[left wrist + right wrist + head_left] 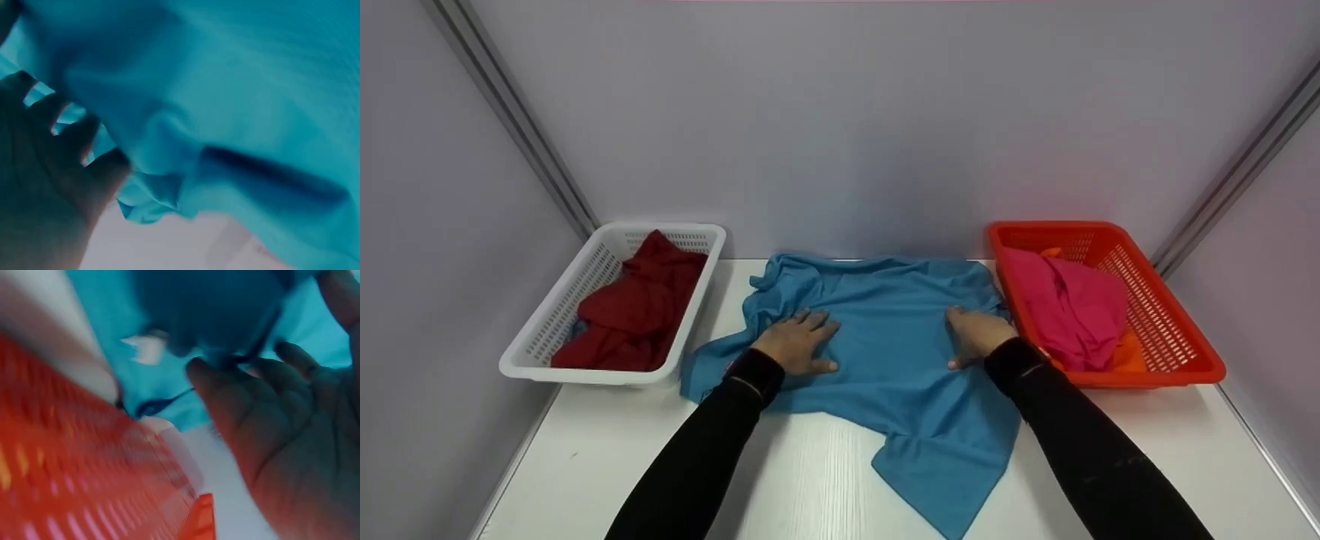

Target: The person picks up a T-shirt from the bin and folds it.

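A blue shirt (pixel 892 322) lies spread and wrinkled across the white table, one corner reaching toward the front edge. My left hand (pixel 799 341) rests on its left part, fingers spread. On the right part my right hand (pixel 979 334) touches the cloth, thumb apart from the fingers. Folds of the shirt (pixel 236 112) fill most of the left wrist view, beside the left hand's fingers (pixel 73 140). The right wrist view is blurred; it has the right hand (pixel 292 422) against the blue cloth, with a small white patch, perhaps a label, on it.
To the left stands a white basket (pixel 517 360) with a dark red cloth (pixel 637 307) in it. A red basket (pixel 1185 371) on the right holds pink cloth (pixel 1072 307) and orange cloth (pixel 1129 352); the shirt's right edge lies against it. Grey walls (pixel 840 127) enclose the table.
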Tool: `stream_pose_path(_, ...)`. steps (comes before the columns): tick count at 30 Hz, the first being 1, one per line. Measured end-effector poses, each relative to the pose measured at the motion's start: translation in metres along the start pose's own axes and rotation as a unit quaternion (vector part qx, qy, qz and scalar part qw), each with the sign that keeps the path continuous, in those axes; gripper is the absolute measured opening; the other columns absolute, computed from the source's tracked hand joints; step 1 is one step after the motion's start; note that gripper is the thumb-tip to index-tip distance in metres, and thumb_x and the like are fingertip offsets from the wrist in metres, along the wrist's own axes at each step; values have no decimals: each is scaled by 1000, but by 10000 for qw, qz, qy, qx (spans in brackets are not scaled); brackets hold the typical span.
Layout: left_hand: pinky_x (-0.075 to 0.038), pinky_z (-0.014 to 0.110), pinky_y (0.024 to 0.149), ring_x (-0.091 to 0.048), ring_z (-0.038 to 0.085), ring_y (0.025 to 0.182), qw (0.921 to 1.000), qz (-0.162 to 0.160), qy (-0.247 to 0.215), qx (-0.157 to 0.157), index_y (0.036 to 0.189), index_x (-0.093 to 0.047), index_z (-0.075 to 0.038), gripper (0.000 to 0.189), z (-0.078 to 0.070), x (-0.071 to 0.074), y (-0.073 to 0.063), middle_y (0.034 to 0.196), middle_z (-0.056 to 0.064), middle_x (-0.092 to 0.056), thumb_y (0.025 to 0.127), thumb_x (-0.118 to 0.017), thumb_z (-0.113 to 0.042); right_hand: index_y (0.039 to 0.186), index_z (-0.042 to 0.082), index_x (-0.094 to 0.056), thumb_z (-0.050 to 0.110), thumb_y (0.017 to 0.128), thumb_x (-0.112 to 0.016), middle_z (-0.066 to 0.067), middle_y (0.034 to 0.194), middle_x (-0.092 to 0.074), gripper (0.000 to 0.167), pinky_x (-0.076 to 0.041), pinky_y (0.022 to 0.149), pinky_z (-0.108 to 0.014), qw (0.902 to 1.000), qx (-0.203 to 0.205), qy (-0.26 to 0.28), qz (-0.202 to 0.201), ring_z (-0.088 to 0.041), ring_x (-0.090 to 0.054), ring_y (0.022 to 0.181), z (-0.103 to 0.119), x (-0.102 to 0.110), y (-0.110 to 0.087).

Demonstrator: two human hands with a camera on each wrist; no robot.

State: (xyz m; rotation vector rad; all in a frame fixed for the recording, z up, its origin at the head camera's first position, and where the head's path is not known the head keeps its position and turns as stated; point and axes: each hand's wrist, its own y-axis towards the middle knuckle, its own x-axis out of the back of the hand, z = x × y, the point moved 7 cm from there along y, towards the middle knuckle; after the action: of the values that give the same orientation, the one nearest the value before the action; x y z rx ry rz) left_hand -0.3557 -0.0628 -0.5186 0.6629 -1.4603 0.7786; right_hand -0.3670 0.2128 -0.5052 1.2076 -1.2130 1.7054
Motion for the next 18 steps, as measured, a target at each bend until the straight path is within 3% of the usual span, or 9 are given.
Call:
stream_pose_path(4, -30, 51, 96, -29, 37, 124, 9995, 226, -181, 128, 139, -32, -21, 78, -10, 1, -3, 141, 9, -29, 76, -49, -65, 124, -1, -43, 45, 69, -72, -22, 116, -51, 77, -42, 79, -53, 9992, -300, -261, -38, -37, -50, 101, 4, 7, 0)
stream_pose_path(8, -39, 48, 88, -43, 33, 114, 9993, -125, -127, 320, 131, -45, -19, 66, -10, 14, 0, 132, 8, -41, 79, -51, -60, 117, 1, -50, 55, 74, -62, -19, 111, -54, 70, -43, 78, -52, 9983, -251, -24, -524, -34, -51, 98, 11, 7, 12)
stream_pose_path(12, -41, 52, 81, -43, 35, 111, 9902, -452, -249, 1298, 129, -44, -14, 61, 13, 17, 1, 129, 10, -42, 84, -47, -55, 138, 7, -28, 64, 69, -59, -20, 139, -27, 94, -27, 93, -58, 9982, -76, 522, -272, -40, -27, 123, 16, -9, 23)
stream_pose_path(15, -39, 57, 79, -39, 43, 111, 9753, -255, -690, 2084, 134, -38, -11, 67, 36, 10, -6, 132, 16, -37, 84, -47, -55, 142, 10, -18, 65, 66, -61, -20, 145, -11, 104, -19, 95, -61, 9980, -105, 616, 10, -44, -12, 127, 17, -19, 25)
stream_pose_path(18, -34, 62, 83, -29, 50, 117, 9650, 32, -1056, 2399, 138, -32, -11, 71, 55, 1, -12, 138, 19, -29, 85, -44, -56, 142, 8, -16, 64, 66, -61, -20, 145, -9, 105, -18, 96, -60, 9984, -102, 557, -13, -45, -10, 127, 19, -20, 24)
